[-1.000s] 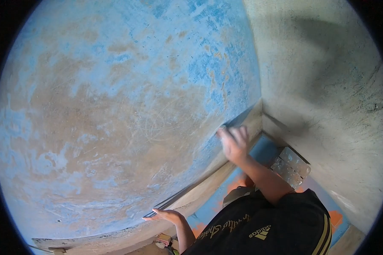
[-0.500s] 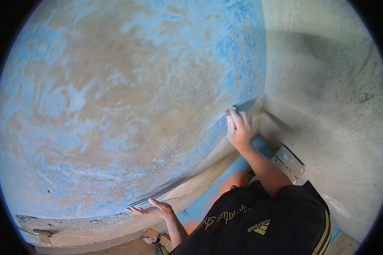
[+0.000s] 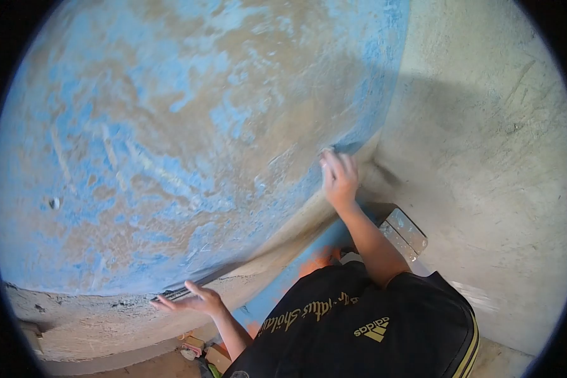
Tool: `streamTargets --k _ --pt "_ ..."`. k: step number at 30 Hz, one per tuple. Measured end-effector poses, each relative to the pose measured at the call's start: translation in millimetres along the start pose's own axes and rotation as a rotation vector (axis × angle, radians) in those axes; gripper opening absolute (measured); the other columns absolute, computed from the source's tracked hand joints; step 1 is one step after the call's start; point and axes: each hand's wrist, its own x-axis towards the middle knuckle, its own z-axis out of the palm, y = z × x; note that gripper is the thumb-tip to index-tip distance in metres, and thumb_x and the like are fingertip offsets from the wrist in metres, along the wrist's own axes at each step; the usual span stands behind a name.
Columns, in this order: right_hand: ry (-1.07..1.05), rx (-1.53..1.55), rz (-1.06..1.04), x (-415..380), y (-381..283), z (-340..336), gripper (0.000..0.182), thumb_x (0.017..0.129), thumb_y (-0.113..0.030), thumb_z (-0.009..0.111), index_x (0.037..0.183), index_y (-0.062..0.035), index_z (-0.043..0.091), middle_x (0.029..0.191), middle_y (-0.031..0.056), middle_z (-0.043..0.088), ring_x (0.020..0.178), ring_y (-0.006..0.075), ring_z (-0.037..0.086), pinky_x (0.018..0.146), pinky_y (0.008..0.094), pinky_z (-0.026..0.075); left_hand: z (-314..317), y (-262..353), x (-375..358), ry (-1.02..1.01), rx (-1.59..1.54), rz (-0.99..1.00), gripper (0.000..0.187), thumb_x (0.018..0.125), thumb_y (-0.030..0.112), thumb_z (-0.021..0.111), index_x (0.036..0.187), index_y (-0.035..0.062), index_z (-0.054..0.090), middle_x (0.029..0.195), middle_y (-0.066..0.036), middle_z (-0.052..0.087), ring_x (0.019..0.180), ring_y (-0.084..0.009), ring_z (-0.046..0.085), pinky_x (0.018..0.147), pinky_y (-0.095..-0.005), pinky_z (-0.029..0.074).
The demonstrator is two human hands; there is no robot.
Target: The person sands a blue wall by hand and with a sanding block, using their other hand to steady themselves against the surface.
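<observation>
- Nearest is the person's black shirt (image 3: 365, 321), with yellow stripes and yellow lettering.
- The left hand (image 3: 198, 302) is held open at the lower edge of the patchy wall, its thumb apart from the fingers; it pinches nothing that shows, and I cannot tell whether the fingertips touch the wall.
- The right hand (image 3: 340, 176) is up at the wall near the corner, fingers bent and drawn together; a small greyish bit (image 3: 327, 150) seems to show at the fingertips, but blur hides what it is and how firmly it is gripped.
- The patchy wall (image 3: 170, 151) fills most of the view, bright blue mixed with dull brown, with pale streaks and a small pale chip (image 3: 55, 203) on the left side.
- Below it runs a rough beige band (image 3: 138, 321), its upper edge dark and crumbly.
- Under that band, some small blocks (image 3: 194, 344) lie on a brown floor (image 3: 151, 367).
- Beyond the shirt lies a blue and orange surface (image 3: 264, 299).
- A paint-spotted board (image 3: 406, 232) sits by the corner.
- The grey-green wall (image 3: 479, 170) meets the blue one there, scuffed and shadowed.
</observation>
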Motion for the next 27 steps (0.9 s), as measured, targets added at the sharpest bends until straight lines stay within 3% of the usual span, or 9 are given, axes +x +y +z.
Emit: streamTargets --k 2,5,8,11,14,17,20,23,27 --pt "0.131 0.050 0.217 3.9 3.9 7.0 0.026 0.094 -0.009 0.071 0.120 -0.0062 0.074 0.092 0.0108 0.065 0.086 0.0319 0.059 0.077 0.0437 0.049 5.5 10.8 0.8 0.008 0.051 -0.019 0.081 0.104 0.047 0.062 0.162 0.0033 0.024 0.171 -0.030 0.003 0.159 -0.0482 0.003 0.122 -0.0704 0.012" --pt "0.000 -0.020 0.206 2.9 -17.5 -0.6 0.026 0.096 -0.010 0.069 0.121 -0.0055 0.073 0.094 0.0122 0.066 0.086 0.0326 0.059 0.077 0.0442 0.049 11.7 -0.8 -4.9 0.016 0.022 -0.007 0.085 0.102 0.050 0.065 0.161 0.0034 0.025 0.171 -0.031 -0.001 0.159 -0.0492 0.000 0.121 -0.0715 0.010" --pt "-0.107 0.078 -0.221 0.0 -64.1 -5.9 0.027 0.097 -0.011 0.069 0.123 -0.0044 0.072 0.097 0.0143 0.067 0.087 0.0334 0.060 0.078 0.0435 0.050 11.9 -12.6 -10.0 -0.011 -0.019 0.011 0.085 0.101 0.047 0.066 0.162 0.0043 0.024 0.171 -0.031 -0.005 0.159 -0.0489 -0.005 0.121 -0.0722 0.007" --pt "-0.027 0.013 0.154 -1.3 -51.4 2.5 0.029 0.095 -0.011 0.072 0.123 -0.0043 0.072 0.097 0.0153 0.068 0.086 0.0339 0.061 0.080 0.0422 0.051 0.7 -15.4 -11.2 -0.081 -0.032 0.035 0.084 0.101 0.037 0.067 0.163 0.0063 0.020 0.172 -0.031 -0.010 0.159 -0.0492 -0.011 0.121 -0.0732 0.002" --pt "0.173 0.049 0.347 2.2 -40.7 18.0 0.030 0.096 -0.013 0.072 0.124 -0.0036 0.071 0.102 0.0170 0.070 0.091 0.0362 0.065 0.084 0.0422 0.053 -2.6 -21.4 -11.7 -0.122 -0.048 0.057 0.087 0.100 0.034 0.070 0.165 0.0072 0.018 0.172 -0.030 -0.011 0.159 -0.0502 -0.013 0.120 -0.0741 0.001" --pt "-0.004 0.097 0.133 0.9 -100.5 1.0 0.032 0.097 -0.014 0.071 0.126 -0.0015 0.070 0.110 0.0196 0.072 0.099 0.0378 0.068 0.088 0.0440 0.054 -2.2 -27.3 -15.2 -0.148 -0.015 0.078 0.089 0.099 0.034 0.070 0.165 0.0076 0.017 0.172 -0.031 -0.012 0.159 -0.0510 -0.013 0.121 -0.0739 0.001" --pt "-0.167 0.010 0.126 3.5 -92.6 -9.5 0.034 0.097 -0.014 0.072 0.127 -0.0004 0.069 0.111 0.0192 0.072 0.101 0.0377 0.069 0.087 0.0448 0.055 -2.6 -22.1 -13.4 -0.146 -0.035 0.073 0.091 0.099 0.034 0.071 0.166 0.0074 0.016 0.172 -0.030 -0.011 0.159 -0.0517 -0.012 0.121 -0.0737 0.001" --pt "0.161 -0.004 0.249 3.3 -53.8 14.2 0.034 0.094 -0.012 0.074 0.126 -0.0020 0.071 0.100 0.0153 0.070 0.090 0.0351 0.066 0.081 0.0447 0.053 -6.1 -22.5 -12.4 -0.160 -0.088 0.068 0.091 0.100 0.035 0.070 0.166 0.0070 0.015 0.172 -0.030 -0.011 0.159 -0.0519 -0.011 0.121 -0.0724 0.001" --pt "-0.003 0.118 -0.015 -1.4 -107.9 7.1 0.034 0.094 -0.012 0.073 0.127 -0.0034 0.071 0.094 0.0131 0.068 0.086 0.0342 0.064 0.081 0.0447 0.052 -11.5 -24.5 -14.1 -0.187 -0.061 0.069 0.088 0.100 0.036 0.070 0.166 0.0070 0.018 0.172 -0.029 -0.011 0.159 -0.0507 -0.008 0.122 -0.0716 0.007"
